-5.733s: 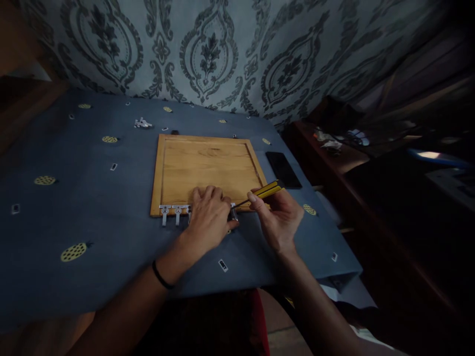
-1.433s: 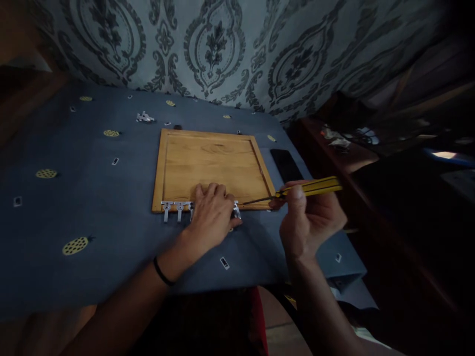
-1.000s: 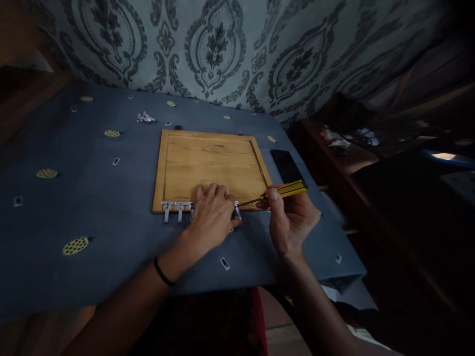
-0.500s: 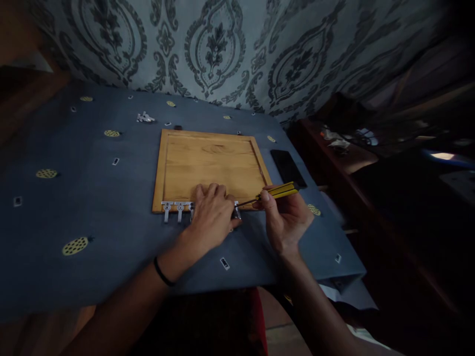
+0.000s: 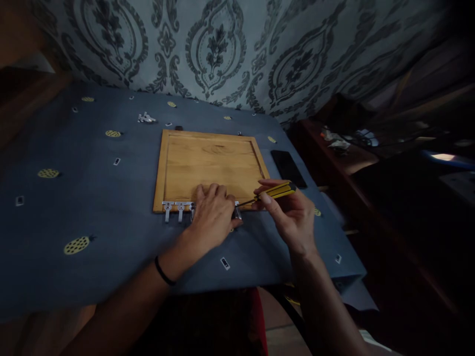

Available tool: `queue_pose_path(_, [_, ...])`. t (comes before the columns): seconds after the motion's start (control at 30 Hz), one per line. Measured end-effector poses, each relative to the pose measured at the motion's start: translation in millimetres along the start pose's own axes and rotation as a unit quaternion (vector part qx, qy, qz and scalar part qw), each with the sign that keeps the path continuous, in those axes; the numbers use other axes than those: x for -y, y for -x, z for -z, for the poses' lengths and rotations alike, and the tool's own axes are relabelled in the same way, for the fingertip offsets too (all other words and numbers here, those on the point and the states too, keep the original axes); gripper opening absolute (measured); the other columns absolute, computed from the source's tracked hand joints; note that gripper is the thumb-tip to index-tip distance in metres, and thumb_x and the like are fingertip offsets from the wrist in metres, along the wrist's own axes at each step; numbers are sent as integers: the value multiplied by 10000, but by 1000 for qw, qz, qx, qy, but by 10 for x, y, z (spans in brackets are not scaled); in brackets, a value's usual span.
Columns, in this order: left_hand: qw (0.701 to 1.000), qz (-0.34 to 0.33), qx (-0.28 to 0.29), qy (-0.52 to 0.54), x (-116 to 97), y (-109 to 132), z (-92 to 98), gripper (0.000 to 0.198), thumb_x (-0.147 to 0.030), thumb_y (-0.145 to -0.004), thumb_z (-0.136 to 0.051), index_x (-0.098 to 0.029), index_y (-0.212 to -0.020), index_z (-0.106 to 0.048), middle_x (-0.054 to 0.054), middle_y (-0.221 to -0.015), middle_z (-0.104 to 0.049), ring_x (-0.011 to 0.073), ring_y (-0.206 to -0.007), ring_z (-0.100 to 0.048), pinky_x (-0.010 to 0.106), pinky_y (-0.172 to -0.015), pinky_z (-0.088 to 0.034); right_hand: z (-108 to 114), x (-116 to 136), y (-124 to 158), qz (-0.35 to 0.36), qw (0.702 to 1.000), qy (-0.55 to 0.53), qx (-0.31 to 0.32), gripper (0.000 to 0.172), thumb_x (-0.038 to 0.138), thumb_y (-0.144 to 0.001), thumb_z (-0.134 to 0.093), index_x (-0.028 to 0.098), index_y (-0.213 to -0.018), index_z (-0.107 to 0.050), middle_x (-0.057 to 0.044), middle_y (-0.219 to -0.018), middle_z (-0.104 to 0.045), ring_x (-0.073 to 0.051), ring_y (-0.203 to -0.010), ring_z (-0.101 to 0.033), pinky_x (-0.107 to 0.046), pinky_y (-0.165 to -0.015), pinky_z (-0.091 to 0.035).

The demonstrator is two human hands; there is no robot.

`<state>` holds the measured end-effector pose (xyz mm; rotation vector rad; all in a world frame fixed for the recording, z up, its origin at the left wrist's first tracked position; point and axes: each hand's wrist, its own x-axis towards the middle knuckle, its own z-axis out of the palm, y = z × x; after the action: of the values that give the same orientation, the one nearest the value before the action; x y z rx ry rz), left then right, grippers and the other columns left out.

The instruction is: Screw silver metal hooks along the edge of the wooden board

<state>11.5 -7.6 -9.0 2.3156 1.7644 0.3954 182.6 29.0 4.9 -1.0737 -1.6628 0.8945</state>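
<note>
A framed wooden panel point(image 5: 213, 165), like a small cabinet door, lies flat on the table. Silver hinges point(image 5: 180, 210) line its near edge, their arms sticking out toward me. Over that edge bends my left hand point(image 5: 213, 215), fingers curled on the wood and thumb low beside a hinge point(image 5: 238, 212) at the right; the palm covers part of the hardware. My right hand point(image 5: 293, 215) holds a screwdriver point(image 5: 276, 191) with a yellow and black handle between thumb and fingers. Its shaft slants down left to that right hinge; the exact tip contact is too small to make out.
A loose silver hinge point(image 5: 147, 117) lies behind the panel to the left. To the panel's right is a black phone point(image 5: 288, 168). A blue-grey patterned cloth point(image 5: 122, 198) covers the table, and a patterned curtain point(image 5: 215, 49) hangs behind it. Dark cluttered furniture point(image 5: 345, 153) stands at right.
My right hand has turned around the screwdriver handle, its fingers lifting and loosening and the wrist shifting slightly right. My left hand stays in place on the panel edge.
</note>
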Motion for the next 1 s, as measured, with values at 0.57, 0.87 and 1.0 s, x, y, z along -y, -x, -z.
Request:
queue_pose_path(0.57, [1000,-3,-3,6,12,5,-8,345,-448,-887,-777,-168,-1076,-710,128,-1173,-674,325,-1178,-562,527,-1018,-409,-302,-79,67,107,947,133,-274,387,587,-875,-696,220,-772,-623,39,-611,-610,-128,-473,-570,-265,-467,-465])
queue_pose_path(0.87, [1000,3,23,18,0,3,31,401,-453,-892,-766,-130,-1123,-708,139,-1205,-656,334,-1217,-554,541,-1054,-390,-176,15,85,102,959,102,-244,319,494,-882,-732,206,-762,-666,44,-541,-616,-130,-465,-602,-264,-485,-474])
queue_pose_path(1.0, [1000,7,26,17,-4,2,42,417,-440,-891,-770,-117,-1145,-699,142,-1219,-651,340,-1235,-545,543,-1067,-378,-183,-52,122,86,963,105,-231,317,496,-880,-730,211,-757,-663,41,-545,-632,-132,-472,-604,-268,-494,-486])
